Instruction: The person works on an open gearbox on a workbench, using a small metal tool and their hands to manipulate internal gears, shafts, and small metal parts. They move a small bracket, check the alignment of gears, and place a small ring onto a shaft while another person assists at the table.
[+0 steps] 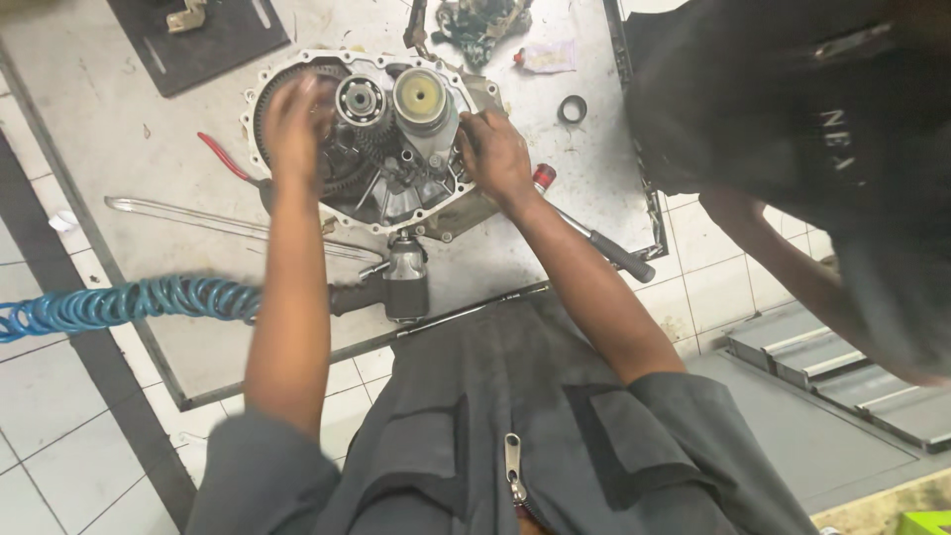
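Note:
An opened metal gearbox housing (396, 193) with gears and a bearing (361, 100) lies on a stained mat on the floor. My left hand (294, 124) reaches into its left side over the large gear; the hand is blurred and its grip is unclear. My right hand (492, 151) rests on the housing's right edge beside a round shaft end (421, 97), fingers curled against the parts.
A pneumatic tool (401, 287) with a coiled blue hose (129, 302) lies below the housing. Red-handled pliers (226, 159), a long flat bar (198, 216), a black-handled wrench (604, 243), a ring (572, 108). Another person in dark clothing (792, 129) leans in at right.

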